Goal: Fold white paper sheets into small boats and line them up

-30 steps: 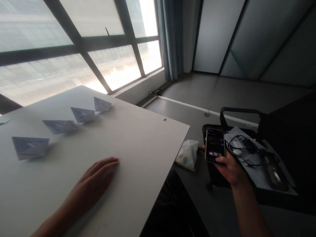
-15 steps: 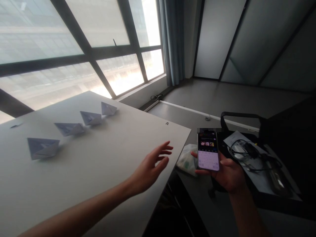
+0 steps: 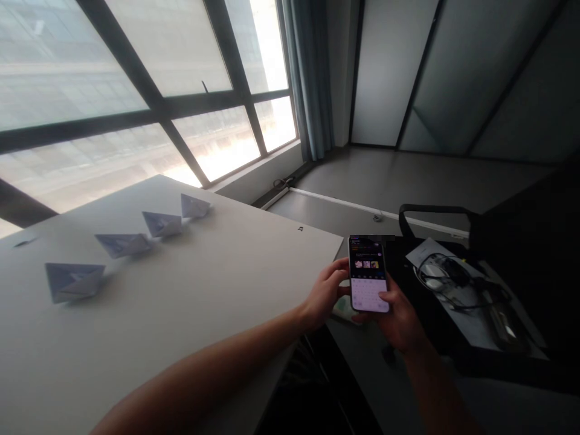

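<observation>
A smartphone (image 3: pixel 369 275) is held upright beyond the table's right edge. Its lit screen has a pale keyboard on the lower half and small pictures above. My right hand (image 3: pixel 401 317) grips it from the right and below, with the thumb over the keyboard. At the phone's left edge is my left hand (image 3: pixel 324 296), its fingers closed against the side and partly hidden behind the phone. Several folded white paper boats stand in a slanting row on the white table (image 3: pixel 217 278); the nearest paper boat (image 3: pixel 75 283) is at the left.
On the right stands a black chair (image 3: pixel 435 208) with paper, tangled cables (image 3: pixel 441 278) and a dark, shiny object on its seat. A plastic bag (image 3: pixel 347 309) shows partly behind my hands. Windows (image 3: pixel 208 139) and a blue curtain (image 3: pixel 312 78) are at the back.
My left hand has moved right from above the table to the phone's left edge and closed on it. My right thumb has moved over the keyboard. The view has shifted slightly.
</observation>
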### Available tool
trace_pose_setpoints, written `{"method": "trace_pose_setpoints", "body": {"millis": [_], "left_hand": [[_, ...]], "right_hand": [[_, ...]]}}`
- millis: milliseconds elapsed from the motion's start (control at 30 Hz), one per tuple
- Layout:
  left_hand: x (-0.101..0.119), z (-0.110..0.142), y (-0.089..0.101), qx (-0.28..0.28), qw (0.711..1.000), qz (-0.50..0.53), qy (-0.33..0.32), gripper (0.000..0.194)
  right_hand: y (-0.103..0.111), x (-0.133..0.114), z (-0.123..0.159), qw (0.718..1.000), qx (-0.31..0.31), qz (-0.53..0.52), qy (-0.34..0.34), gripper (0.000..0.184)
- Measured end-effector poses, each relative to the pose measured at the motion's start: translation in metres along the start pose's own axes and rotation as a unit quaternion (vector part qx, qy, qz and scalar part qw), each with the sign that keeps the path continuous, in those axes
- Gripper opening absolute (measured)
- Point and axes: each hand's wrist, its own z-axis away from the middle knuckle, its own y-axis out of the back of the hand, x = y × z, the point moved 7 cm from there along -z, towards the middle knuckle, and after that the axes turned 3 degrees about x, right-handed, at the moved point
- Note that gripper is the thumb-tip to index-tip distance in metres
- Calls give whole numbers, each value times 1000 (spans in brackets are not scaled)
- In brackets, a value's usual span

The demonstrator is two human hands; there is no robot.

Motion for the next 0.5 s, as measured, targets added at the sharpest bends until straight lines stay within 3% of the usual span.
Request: {"method": "trace_pose_setpoints", "body": {"millis": [500], "left_hand": [[0,6,-6,-87,994,-69,4,55]], "right_hand": [[-2,5,8,1000,12,-3,20,49]]}}
